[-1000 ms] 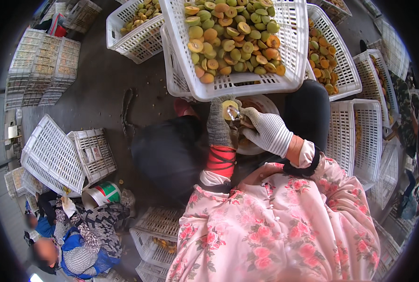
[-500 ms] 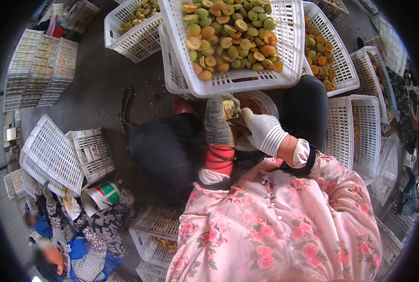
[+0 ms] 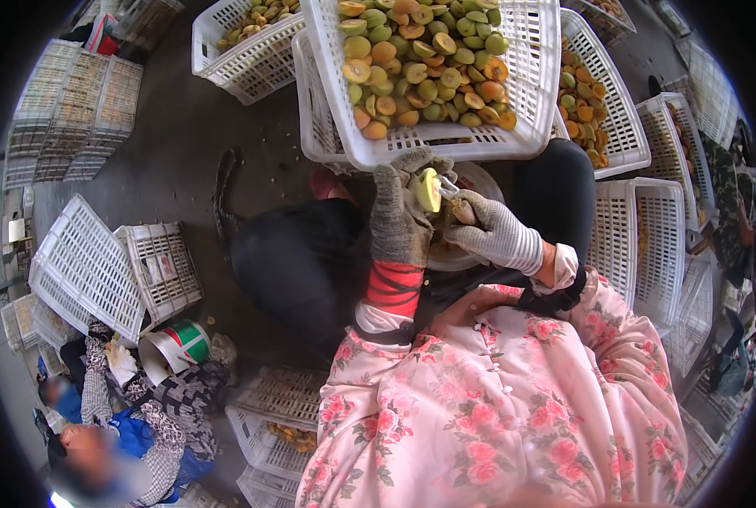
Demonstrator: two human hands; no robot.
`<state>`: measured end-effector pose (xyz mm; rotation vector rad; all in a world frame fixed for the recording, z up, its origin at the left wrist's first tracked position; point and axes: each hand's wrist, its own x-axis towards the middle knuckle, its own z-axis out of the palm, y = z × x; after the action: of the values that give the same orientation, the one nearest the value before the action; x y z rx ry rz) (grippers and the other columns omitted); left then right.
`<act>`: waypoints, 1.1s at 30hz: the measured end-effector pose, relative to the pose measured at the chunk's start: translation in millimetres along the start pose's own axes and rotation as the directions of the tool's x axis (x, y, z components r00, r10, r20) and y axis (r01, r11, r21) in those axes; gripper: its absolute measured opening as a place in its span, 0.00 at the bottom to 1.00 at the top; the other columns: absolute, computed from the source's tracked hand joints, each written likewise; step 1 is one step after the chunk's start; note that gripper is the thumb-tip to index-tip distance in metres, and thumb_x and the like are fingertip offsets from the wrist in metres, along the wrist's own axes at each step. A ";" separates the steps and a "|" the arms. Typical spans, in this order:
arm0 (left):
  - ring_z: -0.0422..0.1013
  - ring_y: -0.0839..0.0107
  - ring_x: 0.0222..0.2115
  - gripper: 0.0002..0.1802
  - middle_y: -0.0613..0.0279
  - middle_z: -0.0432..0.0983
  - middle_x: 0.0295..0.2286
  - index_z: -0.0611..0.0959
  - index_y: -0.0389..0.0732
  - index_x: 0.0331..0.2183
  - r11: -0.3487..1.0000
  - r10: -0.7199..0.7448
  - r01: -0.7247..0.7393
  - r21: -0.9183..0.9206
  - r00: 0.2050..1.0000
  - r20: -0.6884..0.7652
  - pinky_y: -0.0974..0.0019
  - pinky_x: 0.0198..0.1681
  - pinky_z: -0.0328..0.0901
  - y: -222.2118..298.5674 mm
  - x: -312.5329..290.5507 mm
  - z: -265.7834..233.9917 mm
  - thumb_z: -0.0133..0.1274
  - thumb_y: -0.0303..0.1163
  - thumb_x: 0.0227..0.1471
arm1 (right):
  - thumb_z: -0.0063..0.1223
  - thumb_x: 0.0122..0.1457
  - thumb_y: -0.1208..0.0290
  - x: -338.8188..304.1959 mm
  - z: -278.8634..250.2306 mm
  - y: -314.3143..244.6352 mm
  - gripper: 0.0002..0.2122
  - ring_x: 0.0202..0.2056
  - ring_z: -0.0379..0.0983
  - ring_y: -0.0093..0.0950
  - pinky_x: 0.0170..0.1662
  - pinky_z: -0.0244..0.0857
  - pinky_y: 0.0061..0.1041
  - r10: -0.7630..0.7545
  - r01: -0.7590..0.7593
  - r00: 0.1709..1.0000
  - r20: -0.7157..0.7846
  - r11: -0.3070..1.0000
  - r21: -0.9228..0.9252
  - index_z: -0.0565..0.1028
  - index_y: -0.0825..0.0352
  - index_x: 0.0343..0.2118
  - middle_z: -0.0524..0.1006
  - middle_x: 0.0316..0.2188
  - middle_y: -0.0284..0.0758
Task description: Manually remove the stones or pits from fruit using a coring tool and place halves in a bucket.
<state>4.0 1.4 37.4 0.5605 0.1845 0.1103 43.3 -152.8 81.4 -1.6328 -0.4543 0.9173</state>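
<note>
Slip risk sits between the tool and the cut fruit

Leftmost of the working pair, the left hand, in a soiled grey glove, has its fingers curled around a fruit half, pale cut face turned right. A wet fruit and worn fabric could make that hold slide; squeezing harder might crush the flesh.

Just right of the fruit is the metal end of a small hand tool; whether it touches the flesh I cannot tell. If it skids, it could jab the left glove.

The right hand, in a striped glove, has its fingers closed around the tool's handle. A twist of that grip could send the tip astray. A dropped piece might miss the white bowl below.

Above both hands, a white crate of fruit halves has its near edge close to the left fingers, so a sharp upward move could knock them.
</note>
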 end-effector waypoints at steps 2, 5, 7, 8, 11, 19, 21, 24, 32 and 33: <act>0.68 0.66 0.41 0.34 0.53 0.72 0.41 0.72 0.35 0.46 1.000 -0.009 0.008 -0.011 1.000 -0.004 0.64 0.49 0.62 -4.1 1.7 -6.1 0.36 0.57 0.58 | 0.52 0.54 0.72 -1.7 -1.1 -3.4 0.09 0.34 0.62 0.17 0.41 0.61 0.19 0.011 -0.011 1.000 -0.009 1.000 -0.007 0.68 0.68 0.36 0.67 0.30 0.28; 0.69 0.68 0.39 0.35 0.54 0.72 0.40 0.73 0.33 0.45 0.996 0.010 0.000 0.088 0.993 -0.117 0.65 0.47 0.63 -3.7 -5.8 4.9 0.35 0.58 0.58 | 0.54 0.53 0.72 1.1 -0.9 9.9 0.09 0.33 0.64 0.20 0.38 0.62 0.20 -0.132 0.128 0.990 -0.052 0.989 -0.076 0.68 0.68 0.35 0.68 0.29 0.29; 0.69 0.69 0.37 0.35 0.55 0.73 0.38 0.74 0.33 0.44 0.985 0.042 -0.025 0.168 0.994 -0.098 0.67 0.45 0.64 -1.8 -5.0 7.5 0.34 0.58 0.58 | 0.53 0.54 0.72 -0.1 0.2 12.4 0.08 0.28 0.70 0.27 0.33 0.64 0.24 -0.275 0.242 0.958 -0.077 0.925 -0.293 0.67 0.67 0.33 0.71 0.25 0.33; 0.70 0.71 0.36 0.35 0.56 0.74 0.36 0.75 0.33 0.42 0.967 0.073 -0.052 0.248 0.994 -0.077 0.68 0.42 0.65 -0.8 -4.9 7.9 0.33 0.58 0.58 | 0.53 0.54 0.72 0.6 0.7 13.2 0.08 0.28 0.70 0.27 0.33 0.64 0.24 -0.274 0.242 0.959 -0.075 0.925 -0.292 0.67 0.67 0.33 0.71 0.25 0.33; 0.71 0.72 0.31 0.34 0.59 0.75 0.30 0.77 0.34 0.39 0.980 -0.033 0.063 0.189 0.987 -0.157 0.71 0.37 0.65 5.9 -3.8 7.3 0.32 0.57 0.59 | 0.58 0.48 0.74 3.3 -1.7 11.5 0.13 0.23 0.73 0.40 0.27 0.68 0.31 -0.328 0.256 0.945 0.007 0.721 -0.644 0.69 0.67 0.36 0.72 0.20 0.39; 0.71 0.74 0.27 0.29 0.62 0.76 0.26 0.80 0.35 0.30 0.955 -0.048 0.123 0.269 0.962 -0.268 0.72 0.35 0.66 -3.4 2.9 3.0 0.32 0.49 0.62 | 0.56 0.46 0.72 6.5 -9.3 6.3 0.10 0.23 0.72 0.42 0.24 0.67 0.34 -0.365 0.188 0.930 0.044 0.369 -0.910 0.70 0.65 0.31 0.74 0.20 0.40; 0.71 0.74 0.28 0.28 0.62 0.76 0.26 0.79 0.36 0.30 0.922 0.064 0.049 0.385 0.959 -0.275 0.71 0.36 0.66 -2.7 1.3 4.9 0.30 0.45 0.63 | 0.55 0.46 0.72 7.2 -3.9 8.7 0.09 0.21 0.72 0.41 0.22 0.66 0.33 -0.359 0.144 0.933 0.001 0.372 -0.917 0.70 0.65 0.30 0.74 0.20 0.39; 0.71 0.73 0.29 0.25 0.61 0.76 0.27 0.79 0.37 0.31 0.854 0.149 0.032 0.519 0.942 -0.302 0.71 0.37 0.66 -2.9 -1.8 13.9 0.30 0.42 0.63 | 0.56 0.45 0.73 10.0 3.1 23.4 0.13 0.24 0.73 0.43 0.25 0.67 0.35 -0.355 0.117 0.934 -0.043 0.417 -0.901 0.69 0.66 0.35 0.74 0.21 0.42; 0.70 0.70 0.27 0.17 0.61 0.73 0.26 0.77 0.37 0.31 0.593 0.352 -0.123 0.796 0.929 -0.118 0.69 0.34 0.65 -9.2 1.2 -5.4 0.35 0.35 0.59 | 0.52 0.47 0.77 10.9 19.2 32.2 0.13 0.30 0.69 0.47 0.33 0.66 0.30 -0.102 0.094 0.995 -0.016 0.956 -0.276 0.65 0.67 0.36 0.71 0.25 0.45; 0.70 0.70 0.27 0.16 0.62 0.73 0.26 0.77 0.37 0.30 0.624 0.314 -0.113 0.773 0.942 -0.116 0.69 0.34 0.64 -8.2 0.8 -5.7 0.35 0.35 0.58 | 0.50 0.48 0.78 11.0 18.3 33.1 0.11 0.29 0.68 0.47 0.33 0.65 0.28 -0.154 0.155 0.988 0.020 0.986 -0.068 0.65 0.67 0.34 0.69 0.24 0.45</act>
<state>4.0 -2.4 28.2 1.4342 0.4110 0.3496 30.3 -142.2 45.7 -1.6289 -0.6204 0.8054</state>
